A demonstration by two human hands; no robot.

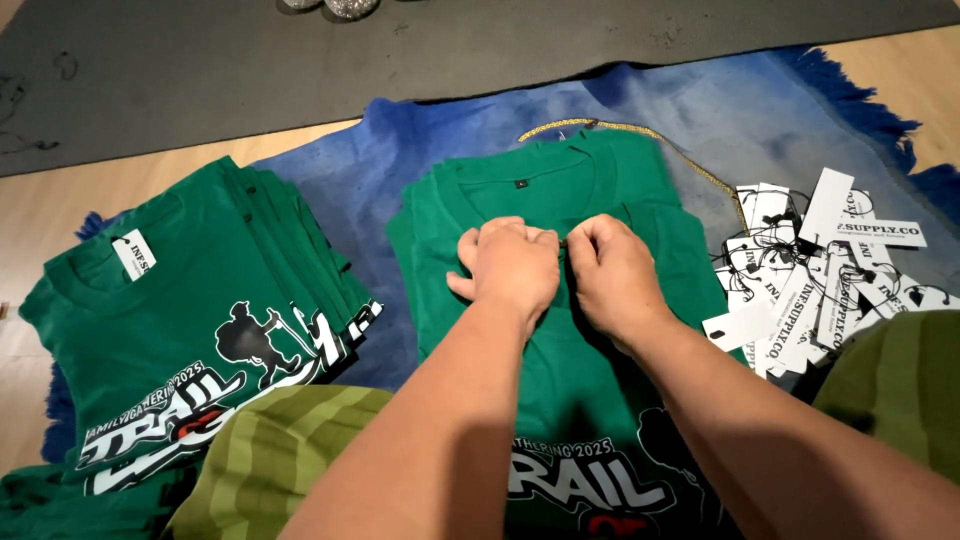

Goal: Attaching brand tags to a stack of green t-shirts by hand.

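2 hands are seen from above, brought together on a green shirt [560,400] that is laid flat on a blue rug [400,150], collar away from the viewer. The left hand [510,265] is curled into a loose fist, its grip pressed together on the fabric just below the collar. The right hand [610,270] is set just beside it, fingertips pinched on the same spot; what is pinched between them is too small to be made out. The knuckles of both hands are nearly touching. White print is shown on the lower part of the shirt, partly hidden by the forearms.

A stack of folded green shirts [190,320] is placed to the left, partly on the rug, and a white tag [133,253] is attached at the collar of the top one. A heap of loose white tags [810,270] with thin black strings is piled to the right of the middle shirt, on the rug. A gold cord [640,135] is laid behind the collar, curving toward the tags. A dark mat [200,60] is spread beyond the rug on a wooden floor [40,210]. Striped olive fabric [270,450] is seen at the lower left and lower right edges.
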